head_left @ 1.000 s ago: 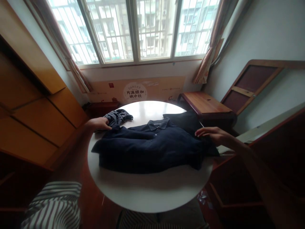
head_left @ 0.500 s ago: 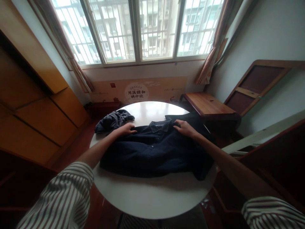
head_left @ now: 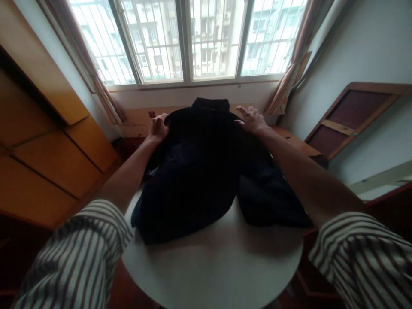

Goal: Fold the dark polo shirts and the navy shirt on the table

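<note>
A dark navy shirt with a collar and button front hangs raised over the white round table, its lower part resting on the tabletop. My left hand is closed on the shirt's left shoulder edge. At the opposite shoulder, my right hand pinches the cloth, with some fingers lifted off it. The collar stands up between both hands. A sleeve spreads over the right of the table. The buttons are too dark to make out.
Yellow-brown cabinets stand on the left. Barred windows with curtains are ahead. A wooden bench or low table is at the right, below a wood-framed panel by the wall.
Both hands have risen, lifting the shirt by its shoulders from lying flat on the table. The shirt now hides the dark crumpled garment seen at the back left.
</note>
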`<state>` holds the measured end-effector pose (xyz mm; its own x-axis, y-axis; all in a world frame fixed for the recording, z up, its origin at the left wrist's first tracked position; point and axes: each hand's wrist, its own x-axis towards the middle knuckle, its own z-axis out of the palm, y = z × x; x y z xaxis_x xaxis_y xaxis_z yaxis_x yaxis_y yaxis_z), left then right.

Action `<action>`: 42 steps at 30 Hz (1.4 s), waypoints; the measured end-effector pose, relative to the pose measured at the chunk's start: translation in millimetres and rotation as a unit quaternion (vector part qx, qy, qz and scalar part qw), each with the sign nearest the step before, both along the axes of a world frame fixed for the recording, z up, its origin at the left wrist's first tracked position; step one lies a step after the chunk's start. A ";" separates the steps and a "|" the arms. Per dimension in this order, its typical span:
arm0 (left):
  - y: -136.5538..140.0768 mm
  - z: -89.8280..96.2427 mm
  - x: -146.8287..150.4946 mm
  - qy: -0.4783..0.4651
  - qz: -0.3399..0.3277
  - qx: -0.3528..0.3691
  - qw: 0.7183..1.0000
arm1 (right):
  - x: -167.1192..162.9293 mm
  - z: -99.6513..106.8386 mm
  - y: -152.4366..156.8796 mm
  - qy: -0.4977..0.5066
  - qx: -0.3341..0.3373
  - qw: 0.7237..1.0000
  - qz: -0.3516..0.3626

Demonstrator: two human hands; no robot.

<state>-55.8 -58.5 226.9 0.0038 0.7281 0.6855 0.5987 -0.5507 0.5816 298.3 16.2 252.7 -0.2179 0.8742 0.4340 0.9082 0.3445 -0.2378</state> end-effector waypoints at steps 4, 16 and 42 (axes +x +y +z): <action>0.0 -24.4 21.5 0.067 0.021 -0.022 0.997 | -40.4 -30.7 -26.4 -0.070 -0.042 0.996 0.024; -225.0 -163.4 20.3 0.403 -0.086 -0.136 0.901 | -34.7 -187.7 -271.2 -0.147 -0.152 0.907 0.364; -237.4 -147.8 66.1 0.293 -0.062 -0.078 0.951 | 10.6 -178.7 -266.5 0.442 -0.383 0.794 0.165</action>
